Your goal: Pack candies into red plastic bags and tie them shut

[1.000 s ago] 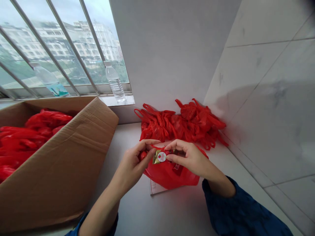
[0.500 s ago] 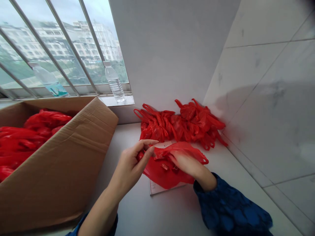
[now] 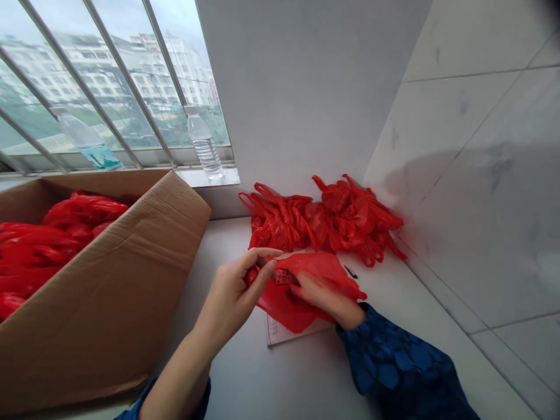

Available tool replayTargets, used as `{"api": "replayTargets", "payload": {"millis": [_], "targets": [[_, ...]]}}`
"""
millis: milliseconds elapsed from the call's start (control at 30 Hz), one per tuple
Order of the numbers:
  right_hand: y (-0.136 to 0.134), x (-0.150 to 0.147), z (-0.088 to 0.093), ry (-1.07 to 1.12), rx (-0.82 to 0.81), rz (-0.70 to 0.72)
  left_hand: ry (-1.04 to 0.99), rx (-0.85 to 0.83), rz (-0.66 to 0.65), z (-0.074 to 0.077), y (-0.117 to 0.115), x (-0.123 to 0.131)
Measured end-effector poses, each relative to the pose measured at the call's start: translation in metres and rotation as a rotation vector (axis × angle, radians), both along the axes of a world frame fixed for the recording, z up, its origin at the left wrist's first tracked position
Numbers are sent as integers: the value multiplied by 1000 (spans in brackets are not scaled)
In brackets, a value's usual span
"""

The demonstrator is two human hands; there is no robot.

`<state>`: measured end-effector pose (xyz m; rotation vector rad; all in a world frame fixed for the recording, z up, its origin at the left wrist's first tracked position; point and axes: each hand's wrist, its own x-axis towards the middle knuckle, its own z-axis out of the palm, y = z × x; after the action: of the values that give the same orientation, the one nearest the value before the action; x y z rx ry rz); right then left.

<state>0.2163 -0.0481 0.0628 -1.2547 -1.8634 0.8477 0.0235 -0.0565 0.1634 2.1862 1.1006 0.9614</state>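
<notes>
My left hand (image 3: 236, 291) pinches the rim of a red plastic bag (image 3: 321, 268) that lies on the white counter (image 3: 280, 373) in front of me. My right hand (image 3: 324, 294) is pushed inside that bag, most of it covered by the red film, so its fingers are hidden. A small dark red item (image 3: 283, 276) shows through the bag's mouth between my hands. The bag rests on a white sheet of paper (image 3: 280, 333).
A heap of knotted red bags (image 3: 324, 219) lies against the back wall. An open cardboard box (image 3: 114, 280) at the left holds more red bags (image 3: 52, 233). Two water bottles (image 3: 203, 143) stand on the window sill. A tiled wall (image 3: 472, 175) closes the right side.
My right hand held a small gold packet with a round sticker above the bag, then went into the bag with it. The packet is now out of sight. My left hand stayed on the rim.
</notes>
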Motion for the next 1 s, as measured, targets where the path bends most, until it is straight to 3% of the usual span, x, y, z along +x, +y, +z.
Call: {"api": "replayTargets", "payload": {"millis": [167, 267, 400, 567, 733, 1000], "targets": [[-6, 16, 28, -109, -2, 93, 303, 85, -8, -4, 2, -4], [-14, 25, 47, -141, 73, 97, 523, 123, 69, -9, 5, -3], [-24, 33, 65, -144, 153, 84, 662, 119, 163, -13, 10, -2], [-32, 35, 73, -68, 144, 127, 637, 28, 48, -13, 10, 0], [-32, 35, 73, -22, 127, 127, 439, -27, -23, -12, 11, 0], [-26, 35, 66, 250, -112, 172, 349, -66, -34, -8, 8, 1]]}}
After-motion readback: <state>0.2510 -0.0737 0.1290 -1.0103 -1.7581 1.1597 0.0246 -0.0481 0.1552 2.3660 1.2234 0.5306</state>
